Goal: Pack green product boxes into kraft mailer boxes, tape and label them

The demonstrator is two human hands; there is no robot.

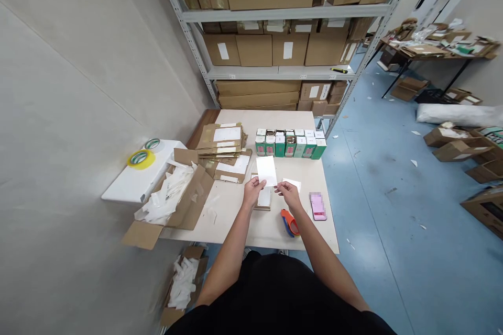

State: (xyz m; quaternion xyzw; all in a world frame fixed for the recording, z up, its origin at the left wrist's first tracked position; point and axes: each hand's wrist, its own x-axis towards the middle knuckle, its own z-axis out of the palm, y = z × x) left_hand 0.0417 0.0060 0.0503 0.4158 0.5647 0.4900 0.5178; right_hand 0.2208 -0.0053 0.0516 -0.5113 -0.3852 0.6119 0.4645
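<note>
My left hand (pixel 253 191) pinches the lower left corner of a white paper sheet (pixel 266 170), held up over the table. At its lower right corner, the fingertips of my right hand (pixel 288 192) are pinched together, seemingly on the edge. Below the sheet lies a small flat cardboard box (pixel 263 200) with a white top label, partly hidden by my left hand. Another white paper (pixel 293 183) rests just beyond my right hand. Near my right wrist sits an orange and blue hand tool (pixel 290 222), its exact kind unclear.
Green-and-white small boxes (pixel 291 145) stand in rows behind the sheet. Flattened cardboard packages (pixel 223 141) are stacked at left, beside an open carton (pixel 192 196) of white paper strips. A pink pack (pixel 318 205) lies near the right table edge. Tape rolls (pixel 141 158) sit far left.
</note>
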